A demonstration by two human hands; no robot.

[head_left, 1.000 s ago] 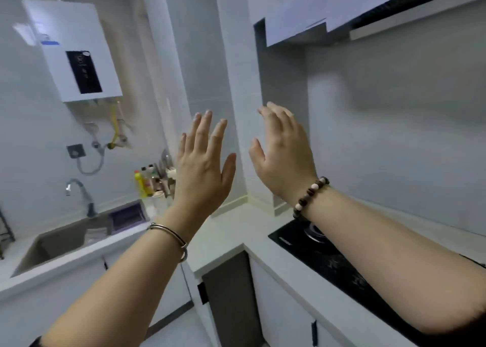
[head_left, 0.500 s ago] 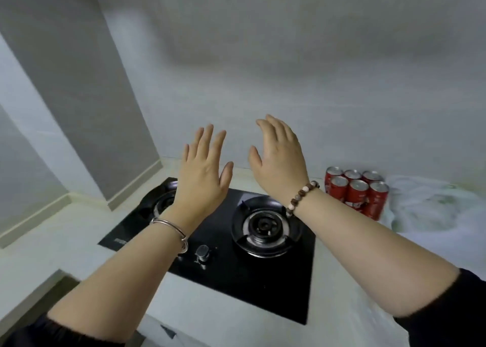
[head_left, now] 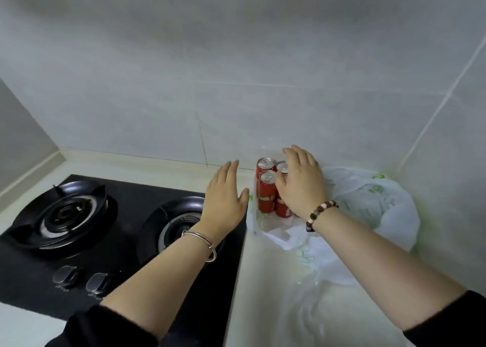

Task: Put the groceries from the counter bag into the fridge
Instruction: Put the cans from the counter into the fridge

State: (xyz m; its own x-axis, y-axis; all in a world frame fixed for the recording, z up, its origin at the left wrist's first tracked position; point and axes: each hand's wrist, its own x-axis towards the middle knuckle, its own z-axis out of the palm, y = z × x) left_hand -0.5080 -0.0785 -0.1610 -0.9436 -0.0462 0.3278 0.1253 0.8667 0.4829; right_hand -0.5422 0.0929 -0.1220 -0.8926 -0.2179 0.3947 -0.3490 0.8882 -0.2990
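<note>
A cluster of red soda cans with silver tops stands upright on the counter against the tiled wall, on the edge of a crumpled white plastic bag with green print. My right hand lies flat over the cans' right side, fingers spread, covering some of them; whether it grips one I cannot tell. My left hand hovers open just left of the cans, palm toward them, not touching. The fridge is out of view.
A black gas hob with two burners and two knobs fills the counter to the left, under my left forearm. Pale counter runs toward me. Tiled walls close the back and the right corner.
The view swung right and down from the sink side to the hob and cans. Both hands dropped from raised in the air to the cans, the right one landing on them.
</note>
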